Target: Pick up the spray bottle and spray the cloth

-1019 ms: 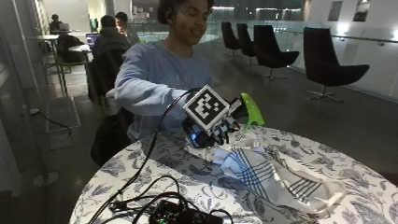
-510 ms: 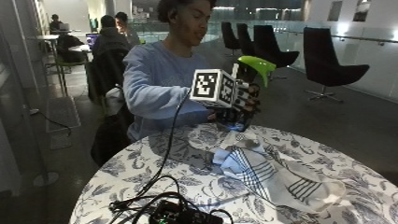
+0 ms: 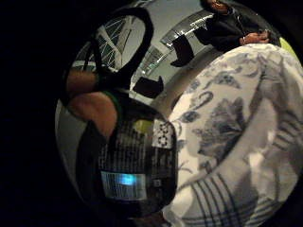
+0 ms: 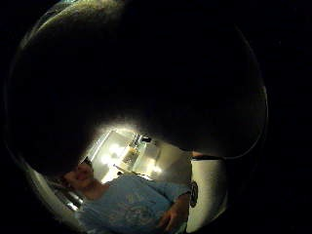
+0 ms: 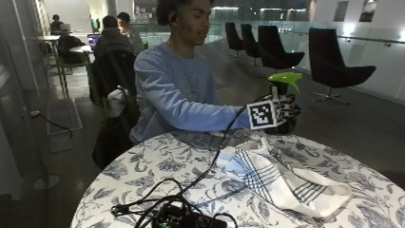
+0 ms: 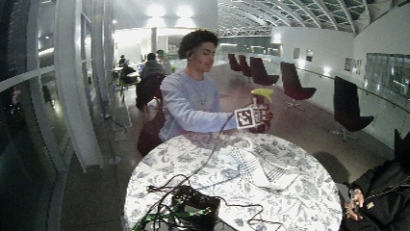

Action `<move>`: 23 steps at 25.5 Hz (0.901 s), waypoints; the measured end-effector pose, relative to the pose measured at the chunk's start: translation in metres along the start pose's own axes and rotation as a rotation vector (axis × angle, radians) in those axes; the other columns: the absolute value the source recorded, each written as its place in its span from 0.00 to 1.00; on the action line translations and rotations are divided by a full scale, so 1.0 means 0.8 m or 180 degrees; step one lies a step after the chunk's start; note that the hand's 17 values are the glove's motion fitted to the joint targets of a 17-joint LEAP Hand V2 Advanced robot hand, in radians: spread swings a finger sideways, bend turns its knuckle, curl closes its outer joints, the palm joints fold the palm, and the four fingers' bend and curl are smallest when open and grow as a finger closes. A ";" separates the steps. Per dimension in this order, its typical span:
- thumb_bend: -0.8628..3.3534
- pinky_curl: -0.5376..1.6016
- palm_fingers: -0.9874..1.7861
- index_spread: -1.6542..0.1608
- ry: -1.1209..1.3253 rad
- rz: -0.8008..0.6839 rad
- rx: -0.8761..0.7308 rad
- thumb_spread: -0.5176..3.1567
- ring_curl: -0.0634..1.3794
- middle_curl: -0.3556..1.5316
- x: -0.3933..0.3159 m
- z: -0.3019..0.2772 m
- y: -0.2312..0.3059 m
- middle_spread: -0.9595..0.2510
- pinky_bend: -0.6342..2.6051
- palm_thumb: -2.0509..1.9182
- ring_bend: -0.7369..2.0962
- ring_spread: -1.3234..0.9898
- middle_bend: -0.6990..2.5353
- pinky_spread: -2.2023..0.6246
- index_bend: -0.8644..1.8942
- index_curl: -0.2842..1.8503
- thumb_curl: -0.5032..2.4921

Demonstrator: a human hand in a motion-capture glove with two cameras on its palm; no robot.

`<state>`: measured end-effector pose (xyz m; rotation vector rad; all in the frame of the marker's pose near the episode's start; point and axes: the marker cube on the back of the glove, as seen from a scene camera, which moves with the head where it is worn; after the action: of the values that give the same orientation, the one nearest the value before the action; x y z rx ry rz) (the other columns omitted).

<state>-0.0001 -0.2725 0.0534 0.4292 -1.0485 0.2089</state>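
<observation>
Black electronics box: lying with tangled cables at the near edge of the floral-patterned surface, well apart from the hands, nearer the camera than the gloved one.

Cloth: white with dark blue plaid stripes, lying crumpled on the surface, below and in front of the right hand. One raised corner is reaching up near the underside of that hand; the rest is spreading away toward the near side. In the little finger side palm view the same striped cloth is lying on the surface just beside the bottle.

Spray bottle: dark body, lime-green trigger head. It is being held upright in the air above the far end of the cloth, clear of the surface. In the little finger side palm view its labelled dark body is filling the space against the palm.

Right hand: black-gloved, fingers curling round the bottle's body, gripping it below the green head.

Person's light blue sleeve: extending from the shoulder to the gloved hand, beyond the surface's far edge.
</observation>
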 end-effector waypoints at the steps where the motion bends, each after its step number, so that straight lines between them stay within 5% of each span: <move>1: 0.20 0.40 0.75 0.81 0.0000 0.0020 -0.0032 0.36 0.30 0.43 0.008 0.013 0.001 0.74 0.25 0.75 0.41 0.58 0.31 0.86 0.37 0.33 0.38; 17: 0.20 0.40 0.73 0.80 0.0171 0.0382 -0.0546 0.38 0.30 0.43 0.051 0.064 0.031 0.74 0.24 0.74 0.39 0.57 0.31 0.85 0.37 0.34 0.37; 23: 0.20 0.41 0.60 0.78 0.0180 0.0347 -0.0628 0.41 0.30 0.42 0.026 0.013 0.070 0.76 0.25 0.72 0.35 0.57 0.30 0.85 0.35 0.33 0.36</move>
<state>-0.0191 -0.2278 0.0893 0.1871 -1.0267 0.2111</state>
